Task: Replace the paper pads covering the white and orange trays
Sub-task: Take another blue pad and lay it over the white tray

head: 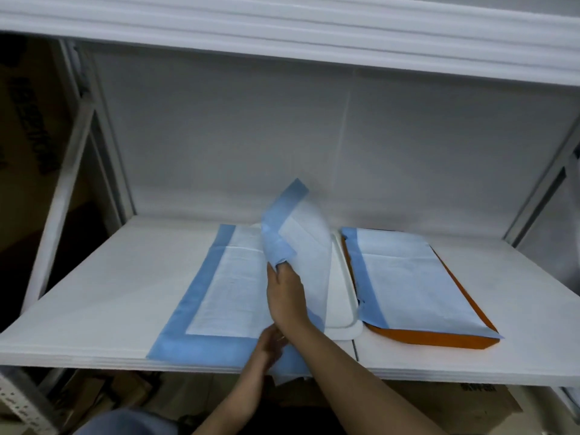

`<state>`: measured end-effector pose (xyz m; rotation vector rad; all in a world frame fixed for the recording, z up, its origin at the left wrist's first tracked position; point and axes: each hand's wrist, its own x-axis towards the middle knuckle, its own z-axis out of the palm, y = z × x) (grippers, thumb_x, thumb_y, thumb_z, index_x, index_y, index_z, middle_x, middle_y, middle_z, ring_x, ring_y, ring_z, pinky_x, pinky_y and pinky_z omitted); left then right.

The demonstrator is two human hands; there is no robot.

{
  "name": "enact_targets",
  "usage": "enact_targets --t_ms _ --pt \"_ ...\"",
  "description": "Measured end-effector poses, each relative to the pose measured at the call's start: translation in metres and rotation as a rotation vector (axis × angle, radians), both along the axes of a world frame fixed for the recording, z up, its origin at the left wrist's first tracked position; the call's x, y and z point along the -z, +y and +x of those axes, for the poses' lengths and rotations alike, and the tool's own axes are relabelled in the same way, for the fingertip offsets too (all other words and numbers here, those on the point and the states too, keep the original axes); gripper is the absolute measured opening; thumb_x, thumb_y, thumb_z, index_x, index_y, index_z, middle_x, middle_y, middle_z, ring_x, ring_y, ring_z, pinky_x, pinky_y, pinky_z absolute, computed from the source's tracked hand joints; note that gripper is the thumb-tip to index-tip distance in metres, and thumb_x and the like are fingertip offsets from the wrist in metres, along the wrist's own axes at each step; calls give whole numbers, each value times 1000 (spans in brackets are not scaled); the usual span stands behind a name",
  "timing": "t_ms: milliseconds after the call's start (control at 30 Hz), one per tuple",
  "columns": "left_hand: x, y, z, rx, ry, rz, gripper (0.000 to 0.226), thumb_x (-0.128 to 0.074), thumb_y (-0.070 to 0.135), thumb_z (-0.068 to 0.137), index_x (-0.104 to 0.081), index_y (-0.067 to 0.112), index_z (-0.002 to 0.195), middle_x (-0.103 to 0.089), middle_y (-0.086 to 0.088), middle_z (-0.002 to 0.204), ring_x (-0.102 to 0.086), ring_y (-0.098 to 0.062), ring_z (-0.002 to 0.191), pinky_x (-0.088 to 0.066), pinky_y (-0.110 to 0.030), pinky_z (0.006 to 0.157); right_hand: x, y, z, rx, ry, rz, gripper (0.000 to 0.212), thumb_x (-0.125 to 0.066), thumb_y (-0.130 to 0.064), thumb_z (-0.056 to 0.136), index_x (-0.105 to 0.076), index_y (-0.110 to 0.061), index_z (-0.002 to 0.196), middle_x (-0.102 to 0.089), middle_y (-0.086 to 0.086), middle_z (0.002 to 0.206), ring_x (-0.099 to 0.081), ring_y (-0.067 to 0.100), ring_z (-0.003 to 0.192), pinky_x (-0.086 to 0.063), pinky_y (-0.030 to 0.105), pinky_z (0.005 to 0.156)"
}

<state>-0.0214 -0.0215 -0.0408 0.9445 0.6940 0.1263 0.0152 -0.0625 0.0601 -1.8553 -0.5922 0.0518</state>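
Now | right hand [284, 290] pinches thin blue-edged pad [301, 233] curling | left hand [270, 342] apparently grips lower edge

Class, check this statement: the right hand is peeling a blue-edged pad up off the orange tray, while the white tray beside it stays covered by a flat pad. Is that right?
The trays are swapped. In the head view the right hand is peeling the blue-edged pad up off the white tray, while the orange tray beside it is the one covered by a flat pad.
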Motion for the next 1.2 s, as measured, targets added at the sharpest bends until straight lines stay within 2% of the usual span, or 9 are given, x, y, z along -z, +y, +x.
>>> enact_targets --t_ms 100,200,333,400,500,633,833,1067,1200 --pt "-15 42 -44 -177 -54 70 34 -24 27 104 -46 14 127 -52 -14 134 -50 -28 117 -33 -36 99 15 16 -12 -92 -27 -69 20 -38 -24 102 -56 -18 97 -62 0 93 -58 12 86 -46 26 79" --pt "-36 82 -69 -227 -179 -13 52 -25 52 99 -45 13 127 -57 -17 123 -55 -34 115 -43 -40 95 39 28 -23 -134 -90 -150 23 -40 -20 101 -58 -13 113 -65 1 105 -61 13 95 -47 23 82" --pt "-48 128 -63 -68 -82 -127 66 -32 62 93 -53 4 117 -67 -20 102 -67 -31 89 -55 -40 77 67 39 -34 -247 -329 -333 24 -44 -11 94 -58 -7 112 -64 11 109 -61 24 102 -48 34 89" --pt "-45 146 -59 9 -5 -62 63 -39 58 92 -61 1 106 -69 -17 86 -69 -26 69 -58 -32 63 79 43 -36 -377 -440 -446 32 -44 -14 92 -57 -8 120 -62 13 118 -57 28 113 -46 37 94" --pt "-39 157 -55 112 179 183 29 -57 32 91 -63 4 93 -65 -15 81 -64 -24 61 -55 -28 55 89 38 -38 -530 -461 -577 47 -38 -27 93 -43 -16 139 -45 3 145 -34 23 138 -31 36 110" --pt "-39 163 -47 160 323 748 8 -57 5 78 -63 0 80 -64 -19 80 -60 -26 67 -48 -33 64 84 22 -33 -647 -444 -645 71 -42 -60 88 -26 -26 148 -22 -8 156 -10 10 146 -6 28 115" --pt "-43 183 -40 54 243 996 26 -49 6 88 -66 12 106 -66 -8 97 -61 -26 85 -44 -29 68 78 12 -7 -259 -316 -598 108 5 -88 65 -30 -27 146 -26 -8 155 -10 10 146 -5 28 115" --pt "-21 200 -41 98 499 1099 26 -50 12 91 -61 6 113 -63 -17 113 -55 -30 92 -40 -31 76 89 -3 11 -47 -123 -876 106 12 -71 58 -7 -27 152 2 -5 161 6 16 147 3 41 118" --pt "-19 202 -40 144 613 1209 29 -49 18 92 -55 10 119 -60 -14 117 -57 -33 104 -42 -32 79 95 -9 21 -115 -28 -852 66 -21 -63 93 -19 -29 150 -2 -6 160 3 18 147 -4 40 118"
